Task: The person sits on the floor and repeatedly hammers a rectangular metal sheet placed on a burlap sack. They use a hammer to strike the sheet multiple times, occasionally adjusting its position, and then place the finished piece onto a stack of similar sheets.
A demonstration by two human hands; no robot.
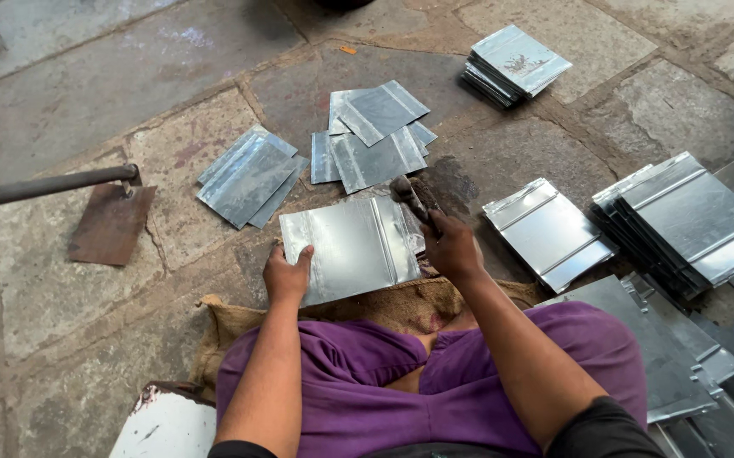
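A shiny rectangular metal sheet (351, 248) with a folded seam lies flat on the stone floor in front of me. My left hand (287, 275) presses on its near left corner. My right hand (452, 248) is closed around the handle of a dark hammer (411, 200), whose head rests by the sheet's far right edge. I sit with legs in purple cloth (358, 382) on a piece of burlap (401, 303).
Loose metal sheets lie at the middle left (248, 178) and the centre back (375, 140). Stacks stand at the back (515, 64) and at the right (689, 220), plus one ribbed sheet (549, 231). A rusty plate on a metal rod (112, 222) lies left.
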